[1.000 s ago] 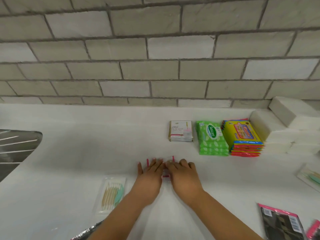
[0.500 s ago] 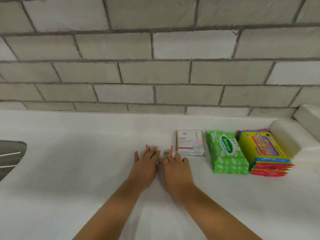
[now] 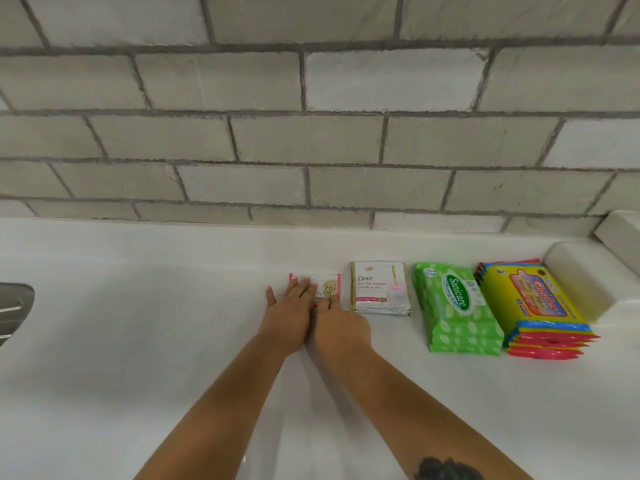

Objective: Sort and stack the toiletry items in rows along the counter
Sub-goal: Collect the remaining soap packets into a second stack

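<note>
A small stack of pink-edged white sachets (image 3: 329, 288) lies flat on the white counter (image 3: 138, 323), just left of the Dove sachet stack (image 3: 379, 289). My left hand (image 3: 291, 317) rests flat on the left part of the pink-edged sachets, fingers straight. Beside it, my right hand (image 3: 337, 323) presses its fingertips on their near right edge. Most of the sachets are hidden under both hands. Further right lie the green Sanicare wipes stack (image 3: 455, 310) and the yellow wipes stack (image 3: 536, 306).
White tissue packs (image 3: 581, 282) sit at the far right against the grey brick wall (image 3: 311, 133). A metal sink edge (image 3: 14, 306) shows at the far left.
Both hands slid the pink-edged sachets away from me toward the wall, into line beside the Dove stack. The view has shifted forward; the near items have dropped out of sight.
</note>
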{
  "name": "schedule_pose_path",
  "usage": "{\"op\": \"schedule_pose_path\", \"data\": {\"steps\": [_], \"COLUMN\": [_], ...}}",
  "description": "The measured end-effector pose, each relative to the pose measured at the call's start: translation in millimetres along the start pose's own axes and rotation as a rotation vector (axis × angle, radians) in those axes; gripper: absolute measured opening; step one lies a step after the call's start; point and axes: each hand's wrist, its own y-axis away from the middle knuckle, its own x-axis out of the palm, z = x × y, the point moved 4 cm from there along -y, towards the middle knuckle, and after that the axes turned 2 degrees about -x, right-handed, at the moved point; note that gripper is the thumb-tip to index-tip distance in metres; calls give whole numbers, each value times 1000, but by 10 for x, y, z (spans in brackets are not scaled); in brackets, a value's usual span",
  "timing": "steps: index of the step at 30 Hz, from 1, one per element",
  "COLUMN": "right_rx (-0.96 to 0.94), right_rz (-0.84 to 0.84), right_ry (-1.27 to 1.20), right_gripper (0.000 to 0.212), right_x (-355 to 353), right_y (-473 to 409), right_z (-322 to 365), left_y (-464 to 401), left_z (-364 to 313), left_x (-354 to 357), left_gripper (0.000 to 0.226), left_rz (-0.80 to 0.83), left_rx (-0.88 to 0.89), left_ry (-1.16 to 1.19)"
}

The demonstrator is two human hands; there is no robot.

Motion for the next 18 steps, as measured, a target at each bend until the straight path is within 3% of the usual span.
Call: {"op": "schedule_pose_path", "data": {"steps": [18], "right_rx": [60], "right_rz": [62], "right_ry": [-84], "right_gripper": [47], "right_x": [26], "right_y": [-105], "right_z": [-41], "left_y": [-179], "left_z": [0], "left_x": [56], "left_gripper": [51], "left_rz": [26], "left_rx": [-29], "left_ry": [27]}}
